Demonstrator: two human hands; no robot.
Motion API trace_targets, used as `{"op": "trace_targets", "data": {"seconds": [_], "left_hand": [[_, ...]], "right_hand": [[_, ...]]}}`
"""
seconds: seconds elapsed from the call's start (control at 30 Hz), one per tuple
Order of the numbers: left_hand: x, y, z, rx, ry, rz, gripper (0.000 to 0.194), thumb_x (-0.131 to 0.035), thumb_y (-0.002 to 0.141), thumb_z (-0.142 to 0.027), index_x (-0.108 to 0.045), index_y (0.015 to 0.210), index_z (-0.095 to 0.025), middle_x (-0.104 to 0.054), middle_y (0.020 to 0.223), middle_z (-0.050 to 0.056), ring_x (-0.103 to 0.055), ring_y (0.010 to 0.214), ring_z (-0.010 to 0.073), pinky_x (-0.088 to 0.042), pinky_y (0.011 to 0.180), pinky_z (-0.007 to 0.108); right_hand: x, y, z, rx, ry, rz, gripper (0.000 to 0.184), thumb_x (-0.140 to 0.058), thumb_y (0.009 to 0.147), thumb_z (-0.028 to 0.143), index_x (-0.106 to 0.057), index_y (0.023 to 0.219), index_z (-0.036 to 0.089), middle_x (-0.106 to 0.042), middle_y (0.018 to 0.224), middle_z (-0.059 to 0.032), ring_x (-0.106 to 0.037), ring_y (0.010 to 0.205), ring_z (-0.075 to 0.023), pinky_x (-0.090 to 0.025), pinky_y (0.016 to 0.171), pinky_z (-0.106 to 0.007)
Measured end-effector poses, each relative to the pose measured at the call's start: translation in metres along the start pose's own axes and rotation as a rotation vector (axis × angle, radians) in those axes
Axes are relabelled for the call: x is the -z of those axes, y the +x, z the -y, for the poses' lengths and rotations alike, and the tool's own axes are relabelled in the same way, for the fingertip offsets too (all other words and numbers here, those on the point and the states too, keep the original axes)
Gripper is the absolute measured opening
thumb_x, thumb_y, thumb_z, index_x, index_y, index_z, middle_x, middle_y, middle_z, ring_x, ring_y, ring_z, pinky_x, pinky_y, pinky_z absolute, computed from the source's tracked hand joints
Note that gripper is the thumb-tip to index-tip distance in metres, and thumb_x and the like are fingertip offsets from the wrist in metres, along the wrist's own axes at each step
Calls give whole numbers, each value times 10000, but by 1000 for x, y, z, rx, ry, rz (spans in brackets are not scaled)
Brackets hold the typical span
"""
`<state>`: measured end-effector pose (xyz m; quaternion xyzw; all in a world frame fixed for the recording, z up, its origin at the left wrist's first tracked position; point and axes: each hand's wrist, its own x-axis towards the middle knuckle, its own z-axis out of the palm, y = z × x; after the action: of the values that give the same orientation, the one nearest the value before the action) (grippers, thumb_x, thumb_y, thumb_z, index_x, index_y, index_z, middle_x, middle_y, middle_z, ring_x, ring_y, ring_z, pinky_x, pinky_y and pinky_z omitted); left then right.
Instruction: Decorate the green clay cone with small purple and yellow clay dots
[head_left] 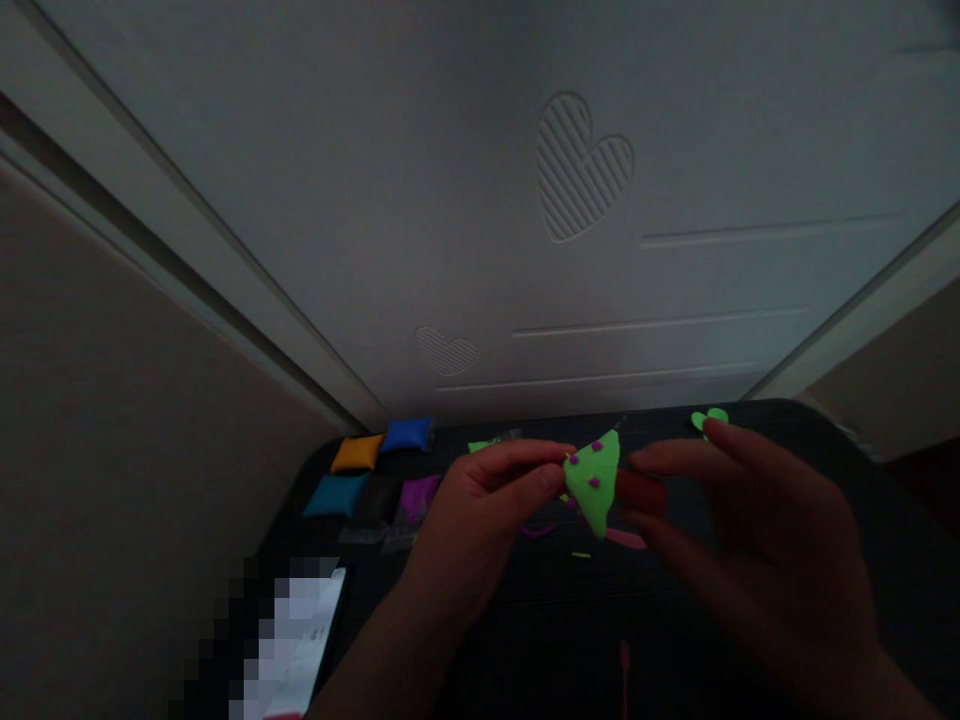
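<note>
Above the dark table, my left hand [495,510] pinches a bright green clay cone [594,488] between thumb and fingers. Small purple clay balls dot the cone, and it lies tilted on its side. A short reddish-brown clay cylinder [642,493] meets the cone's right side, like a trunk on a tree; whether the two are joined I cannot tell. The thumb and fingertips of my right hand [772,550] close around this cylinder. A thin pointed bit shows by the cone's upper edge. Part of the cone's left end is hidden behind my left fingertips.
Clay packets in orange [357,454], blue [407,435], teal [335,495], black [373,502] and purple [417,497] lie at the left. A pink tool [625,539], a pink stick [625,665], green round pieces [716,415] and a partly blurred-out screen [319,630] are also on the table [525,650]. Behind stands a white panel [360,200].
</note>
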<state>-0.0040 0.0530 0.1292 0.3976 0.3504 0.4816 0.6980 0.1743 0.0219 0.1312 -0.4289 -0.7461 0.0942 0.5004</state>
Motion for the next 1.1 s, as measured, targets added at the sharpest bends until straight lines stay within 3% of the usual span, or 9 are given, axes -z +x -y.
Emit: {"op": "trace_targets", "data": {"seconds": [0.27, 0.4, 0.53, 0.67, 0.8, 1.1], "left_hand": [[0, 0, -2, 2, 9, -21, 108, -676, 678, -208, -703, 782, -222, -691, 800, -16, -600, 732, 98, -451, 692, 206], [1, 0, -2, -10, -11, -6, 106, -667, 690, -199, -700, 785, -233, -689, 798, -26, -596, 727, 89, -451, 696, 198], [3, -1, -2, -34, -25, 11, 129, -665, 690, -189, -699, 804, -239, -677, 804, -19, -596, 725, 100, -457, 684, 211], [2, -1, -1, -62, 2, 37, 145, -679, 662, -154, -708, 775, -241, -657, 810, -11, -587, 736, 108, -457, 667, 205], [2, -2, 0, -97, 31, 74, 163, -674, 658, -126, -713, 767, -242, -652, 841, 5, -579, 795, 119, -456, 696, 203], [-2, -2, 3, -148, 94, 87, 181, -655, 669, -119, -715, 757, -266, -660, 870, 7, -582, 827, 144, -456, 724, 237]], "right_hand": [[2, -2, 0, 34, -23, 0, 697, -612, 729, 98, -283, 1306, 308, -653, 880, 2, -613, 849, -174, -509, 777, -339], [0, -5, -1, -37, 78, -16, 716, -625, 723, 129, -268, 1310, 328, -586, 1032, -20, -578, 917, -175, -482, 832, -357], [2, -5, 2, -135, 133, 4, 534, -602, 747, 183, -395, 1229, 278, -520, 1060, -41, -531, 949, -173, -458, 832, -329], [6, 2, 6, -54, 5, 102, 345, -600, 746, 194, -496, 1070, 252, -536, 981, -24, -512, 910, -151, -451, 764, -270], [7, 8, 9, 3, -56, 132, 270, -599, 733, 171, -520, 983, 236, -555, 896, -13, -524, 833, -134, -442, 687, -251], [3, 9, 12, -51, -45, 141, 172, -605, 722, 189, -568, 888, 213, -559, 780, -1, -528, 759, -121, -430, 623, -236]]}}
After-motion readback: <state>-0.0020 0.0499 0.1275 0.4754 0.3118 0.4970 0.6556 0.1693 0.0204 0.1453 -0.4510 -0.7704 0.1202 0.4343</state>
